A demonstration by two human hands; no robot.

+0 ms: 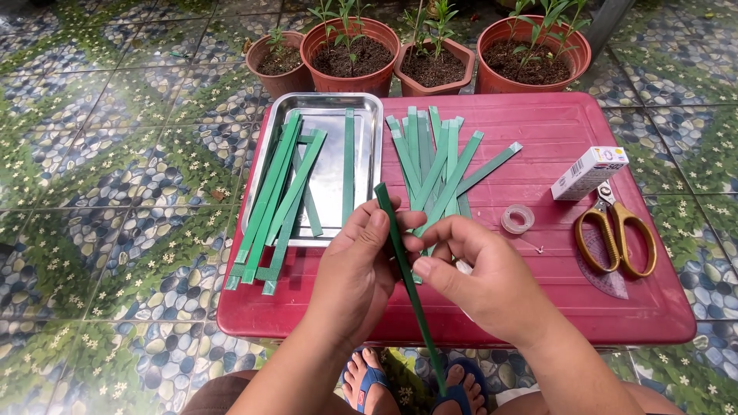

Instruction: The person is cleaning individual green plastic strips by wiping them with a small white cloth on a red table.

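Both hands are holding 1 long dark green paper strip (pixel 407 284) above the red plastic table (pixel 538 123): the left hand (pixel 355 269) is pinching its upper part with closed fingers, the right hand (pixel 480 280) is gripping just below, beside the silver metal tray (pixel 369 104).

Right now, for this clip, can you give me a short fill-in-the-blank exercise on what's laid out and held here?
1. Both hands, left hand and right hand, pinch one long ____ strip.
2. A bundle of strips lies across a metal ____.
3. The yellow-handled scissors lie on the ____ table.
4. Behind the table stand four clay ____.

Missing words: green; tray; red; pots
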